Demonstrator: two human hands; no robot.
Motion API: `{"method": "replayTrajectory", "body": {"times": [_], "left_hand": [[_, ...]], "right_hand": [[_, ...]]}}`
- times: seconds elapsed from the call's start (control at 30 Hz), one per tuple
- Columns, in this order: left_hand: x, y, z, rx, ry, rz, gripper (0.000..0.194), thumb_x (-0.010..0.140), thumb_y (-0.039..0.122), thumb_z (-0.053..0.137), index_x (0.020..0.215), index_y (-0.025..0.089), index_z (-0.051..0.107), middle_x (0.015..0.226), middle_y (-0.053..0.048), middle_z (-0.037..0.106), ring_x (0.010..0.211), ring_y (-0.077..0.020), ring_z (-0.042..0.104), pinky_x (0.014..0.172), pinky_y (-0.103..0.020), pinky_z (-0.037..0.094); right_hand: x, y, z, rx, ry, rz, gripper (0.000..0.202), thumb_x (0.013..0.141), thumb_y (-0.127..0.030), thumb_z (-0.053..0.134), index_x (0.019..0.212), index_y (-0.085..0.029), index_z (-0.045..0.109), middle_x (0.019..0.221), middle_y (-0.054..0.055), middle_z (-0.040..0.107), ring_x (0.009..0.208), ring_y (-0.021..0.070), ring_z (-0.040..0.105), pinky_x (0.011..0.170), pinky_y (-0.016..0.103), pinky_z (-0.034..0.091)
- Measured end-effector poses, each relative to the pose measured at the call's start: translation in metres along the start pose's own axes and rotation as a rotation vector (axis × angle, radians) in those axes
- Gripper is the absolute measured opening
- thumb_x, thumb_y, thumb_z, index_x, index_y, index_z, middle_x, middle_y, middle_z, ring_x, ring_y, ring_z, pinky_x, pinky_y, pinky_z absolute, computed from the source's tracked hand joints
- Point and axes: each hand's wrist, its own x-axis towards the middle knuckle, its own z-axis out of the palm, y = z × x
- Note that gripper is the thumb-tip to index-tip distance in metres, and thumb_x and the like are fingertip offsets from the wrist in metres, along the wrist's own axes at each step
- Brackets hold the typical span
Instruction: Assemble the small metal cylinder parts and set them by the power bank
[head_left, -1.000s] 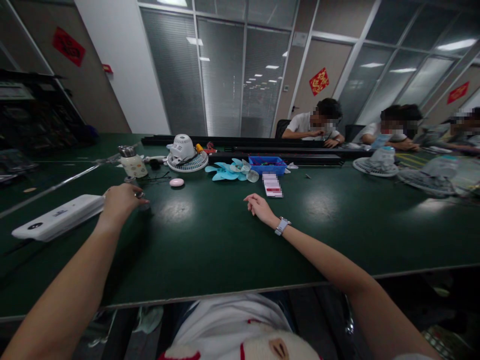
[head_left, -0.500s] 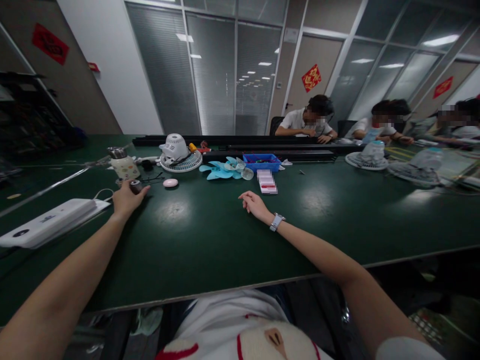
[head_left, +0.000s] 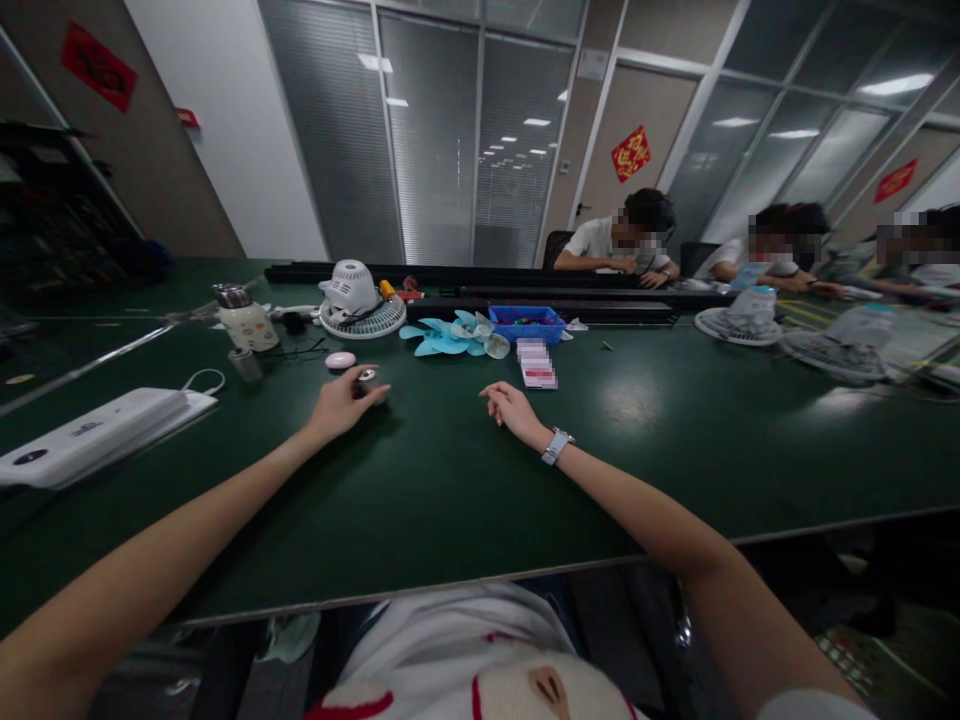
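Left hand (head_left: 341, 405) grips small dark cylinder with shiny metallic top (head_left: 367, 378) between thumb and fingers, well in from near edge of smooth green table (head_left: 435, 490). Right hand (head_left: 514, 410): fingers loosely curled. Glossy pink oval object (head_left: 340, 360) just beyond left hand; curved, light-blue plastic blades (head_left: 435, 339) lie toward far edge.

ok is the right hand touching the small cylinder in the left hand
Apart: the head view shows a wide stretch of green tabletop between the right hand and the cylinder.
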Motion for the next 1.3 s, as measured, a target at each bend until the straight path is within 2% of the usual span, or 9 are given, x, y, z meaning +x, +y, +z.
{"method": "replayTrajectory", "body": {"times": [0.1, 0.23, 0.4, 0.53, 0.7, 0.9, 1.1, 1.2, 1.3], "left_hand": [[-0.020, 0.035, 0.024, -0.194, -0.184, 0.129, 0.064, 0.078, 0.055, 0.063, 0.130, 0.019, 0.054, 0.109, -0.008, 0.068, 0.092, -0.0228, 0.066, 0.084, -0.034, 0.053], [-0.036, 0.052, 0.037, -0.260, -0.279, 0.226, 0.066, 0.080, 0.054, 0.062, 0.137, 0.023, 0.049, 0.120, -0.008, 0.065, 0.103, -0.0249, 0.064, 0.091, -0.039, 0.051], [-0.036, 0.049, 0.038, -0.262, -0.326, 0.257, 0.071, 0.079, 0.052, 0.064, 0.140, 0.023, 0.044, 0.125, -0.008, 0.062, 0.110, -0.0264, 0.062, 0.097, -0.042, 0.049], [-0.033, 0.045, 0.041, -0.325, -0.340, 0.255, 0.065, 0.078, 0.051, 0.066, 0.133, 0.021, 0.051, 0.123, -0.008, 0.063, 0.107, -0.0262, 0.063, 0.095, -0.041, 0.050], [-0.033, 0.044, 0.044, -0.434, -0.347, 0.229, 0.061, 0.076, 0.048, 0.070, 0.126, 0.017, 0.055, 0.118, -0.008, 0.065, 0.103, -0.0253, 0.064, 0.095, -0.041, 0.050], [-0.033, 0.042, 0.044, -0.400, -0.363, 0.251, 0.062, 0.077, 0.048, 0.069, 0.128, 0.018, 0.054, 0.113, -0.007, 0.067, 0.100, -0.0252, 0.065, 0.090, -0.040, 0.052], [-0.033, 0.040, 0.046, -0.336, -0.334, 0.258, 0.060, 0.076, 0.051, 0.068, 0.125, 0.018, 0.056, 0.109, -0.008, 0.068, 0.095, -0.0258, 0.066, 0.086, -0.039, 0.053], [-0.033, 0.041, 0.045, -0.345, -0.338, 0.252, 0.058, 0.076, 0.050, 0.068, 0.123, 0.017, 0.057, 0.108, -0.008, 0.068, 0.095, -0.0264, 0.066, 0.086, -0.040, 0.054], [-0.033, 0.044, 0.043, -0.369, -0.343, 0.246, 0.058, 0.076, 0.050, 0.068, 0.124, 0.019, 0.057, 0.113, -0.008, 0.067, 0.099, -0.0270, 0.065, 0.090, -0.042, 0.052]], "right_hand": [[0.000, -0.001, 0.000, -0.017, -0.016, -0.008, 0.021, 0.090, -0.032, 0.047, 0.093, -0.015, 0.059, 0.062, -0.005, 0.051, 0.045, 0.0060, 0.042, 0.043, 0.019, 0.033], [0.000, 0.000, -0.001, -0.040, -0.035, -0.016, 0.022, 0.091, -0.031, 0.046, 0.094, -0.014, 0.060, 0.064, -0.004, 0.051, 0.046, 0.0060, 0.043, 0.044, 0.019, 0.034], [-0.005, -0.009, 0.006, -0.094, -0.065, -0.070, 0.030, 0.090, -0.038, 0.050, 0.104, -0.015, 0.064, 0.069, -0.001, 0.056, 0.054, 0.0080, 0.049, 0.047, 0.019, 0.035], [-0.003, -0.029, 0.031, -0.246, -0.166, -0.181, 0.037, 0.088, -0.042, 0.056, 0.112, -0.017, 0.068, 0.076, 0.002, 0.066, 0.054, 0.0080, 0.047, 0.048, 0.020, 0.033], [0.011, -0.053, 0.057, -0.423, -0.173, -0.336, 0.026, 0.088, -0.036, 0.060, 0.099, -0.018, 0.076, 0.085, 0.003, 0.072, 0.066, 0.0105, 0.055, 0.060, 0.022, 0.037], [0.014, -0.070, 0.051, -0.725, -0.202, -0.481, 0.024, 0.086, -0.041, 0.063, 0.097, -0.025, 0.077, 0.091, 0.003, 0.068, 0.073, 0.0112, 0.056, 0.061, 0.023, 0.033], [0.012, -0.074, 0.055, -0.716, -0.207, -0.431, 0.025, 0.087, -0.040, 0.063, 0.095, -0.021, 0.077, 0.092, 0.004, 0.068, 0.075, 0.0119, 0.056, 0.062, 0.024, 0.035], [0.013, -0.078, 0.058, -0.716, -0.200, -0.473, 0.020, 0.088, -0.035, 0.063, 0.092, -0.021, 0.076, 0.093, 0.004, 0.068, 0.075, 0.0124, 0.056, 0.064, 0.025, 0.036], [0.014, -0.079, 0.053, -0.636, -0.123, -0.500, 0.021, 0.090, -0.035, 0.059, 0.092, -0.022, 0.075, 0.090, 0.003, 0.067, 0.074, 0.0129, 0.056, 0.066, 0.026, 0.038]]}}
